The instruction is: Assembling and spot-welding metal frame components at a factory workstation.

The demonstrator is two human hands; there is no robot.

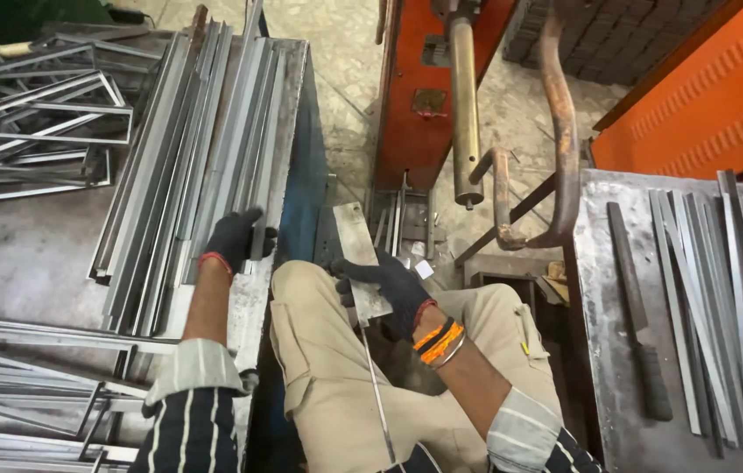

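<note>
workshop tables: two gloved hands, left hand [233, 238] gripping one angle strip [259, 188], right hand [393, 285] one flat bar [358, 250].

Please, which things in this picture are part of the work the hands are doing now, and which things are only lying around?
In the work:
- left hand in black glove, gripping one strip in the pile of long grey metal strips
- right hand in black glove, holding a flat grey metal strip

Lying about:
- welded rectangular metal frames
- dark metal file
- thin grey strips on the right table
</note>
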